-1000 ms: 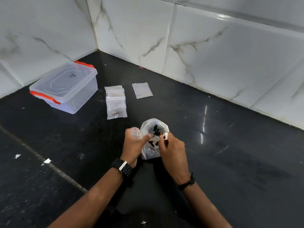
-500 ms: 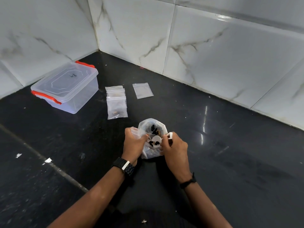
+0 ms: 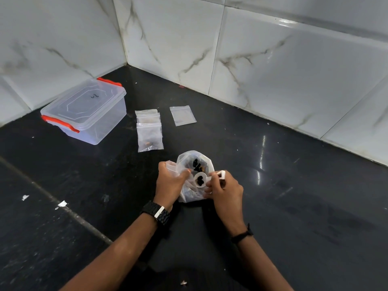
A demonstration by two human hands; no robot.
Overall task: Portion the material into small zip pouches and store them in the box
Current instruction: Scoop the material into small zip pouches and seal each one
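Observation:
A clear plastic bag (image 3: 196, 159) of dark pieces stands open on the black counter in front of me. My left hand (image 3: 170, 182) grips a small zip pouch (image 3: 171, 164) against the bag's left edge. My right hand (image 3: 225, 189) holds a small white scoop (image 3: 201, 180) by its handle; its round bowl carries a few dark pieces just above the bag's mouth. Filled small pouches (image 3: 149, 131) lie stacked beyond the bag. One empty pouch (image 3: 182, 115) lies flat to their right. The clear storage box (image 3: 86, 113) with red latches sits closed at the far left.
White marble-pattern wall tiles (image 3: 252, 59) close off the counter at the back and left, meeting in a corner. A pale seam (image 3: 63, 208) crosses the black counter (image 3: 304, 196) diagonally at left, with small white scraps (image 3: 62, 203) beside it.
The scoop has come up out of the bag carrying dark pieces, and my right hand has shifted slightly right. My left hand keeps its hold on the small pouch.

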